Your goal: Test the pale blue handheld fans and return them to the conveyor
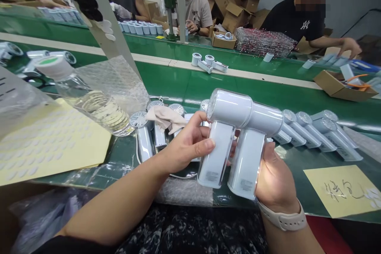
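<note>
Two pale blue handheld fans, shaped like small hair dryers, are held up side by side before me, their round heads meeting. My left hand (193, 143) is closed on the left fan (218, 151), thumb across its handle. Around the right fan (247, 160) my right hand (276, 178) is wrapped, with its fingers mostly hidden behind the handle. Small grey print marks the lower end of both handles. Behind my left hand several more fans (145, 141) lie on the green table, a crumpled pale cloth (166, 117) partly over them.
At left, a plastic bottle (89, 95) stands by yellow sticker sheets (53, 143). Several fans (311, 137) lie in a row at right, near a handwritten yellow paper (333, 190). Across the green belt (178, 83), co-workers sit among cardboard boxes (235, 16).
</note>
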A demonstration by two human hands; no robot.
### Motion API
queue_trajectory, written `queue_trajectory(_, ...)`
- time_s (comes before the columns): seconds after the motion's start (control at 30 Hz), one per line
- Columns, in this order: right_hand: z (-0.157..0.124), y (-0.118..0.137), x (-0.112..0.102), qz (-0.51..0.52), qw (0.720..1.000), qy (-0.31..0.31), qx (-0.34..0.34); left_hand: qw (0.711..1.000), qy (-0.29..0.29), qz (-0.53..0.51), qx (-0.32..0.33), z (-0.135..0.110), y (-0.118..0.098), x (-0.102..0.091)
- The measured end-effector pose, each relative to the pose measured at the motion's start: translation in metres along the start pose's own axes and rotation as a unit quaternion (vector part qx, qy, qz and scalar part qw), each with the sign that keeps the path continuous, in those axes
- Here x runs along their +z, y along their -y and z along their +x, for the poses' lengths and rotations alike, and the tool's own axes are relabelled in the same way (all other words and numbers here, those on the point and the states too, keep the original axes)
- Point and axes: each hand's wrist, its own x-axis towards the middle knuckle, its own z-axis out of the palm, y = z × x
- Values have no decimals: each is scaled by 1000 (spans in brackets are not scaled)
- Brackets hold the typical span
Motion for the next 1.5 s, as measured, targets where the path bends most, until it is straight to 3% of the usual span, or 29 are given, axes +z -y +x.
queue_trajectory(0.2, -4, 5, 9, -44, 997, -18, -64, 998, -46, 22, 25, 1, -4, 3)
queue_trajectory(0.4, 2, 2, 16, -6, 999, -15, -35, 998, -25, -39, -49, 7, 4, 1)
queue_trajectory(0.53, -1, 5, 17, -28, 999, -32, -21, 988, -47, -118, -83, 8, 2, 0)
queue_trajectory(0.7, -5, 8, 12, -64, 997, -37, -10, 983, -73, -159, -60, 13, -3, -1)
queue_trajectory(0.9, -3, 4, 9, -77, 994, -39, -71, 981, -70, -170, -54, 17, 0, 0)
queue_trajectory(1.1, -3, 3, 8, -84, 992, -47, -83, 983, -65, -160, -58, 16, -1, 1)
queue_trajectory(1.27, 0, 6, 4, -64, 995, -62, -49, 988, -76, -127, -47, 12, -1, 2)
queue_trajectory(1.5, 1, 9, 8, -17, 1000, -22, -8, 990, -98, -104, -11, 13, 5, 0)
